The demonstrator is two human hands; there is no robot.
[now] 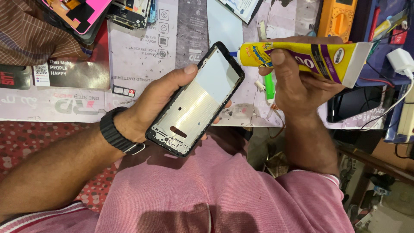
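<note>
Brown striped cloth (26,39) is seen at the far left of the table (142,56), beside a printed grey paper mat (146,60) and a pink-backed phone part (82,13) at the top edge. A black wristwatch band (114,131) is worn on the left hand (159,101), whose fingers are closed round a black phone middle frame with a pale metal plate (196,101); the frame is held tilted above the lap, over a pink shirt (224,190), its thumb laid along the upper left edge. At the frame's top right corner the blue nozzle of a yellow and purple glue tube (302,58) is brought just against the rim. The tube is gripped by the right hand (297,84), fingers wrapped shut round its middle with the thumb pressed on top. An orange multimeter (338,19) and a white charger plug (401,60) are seen at the far right. No bead of glue can be made out along the rim, so the gluing is judged barely begun, with nearly the whole edge left
</note>
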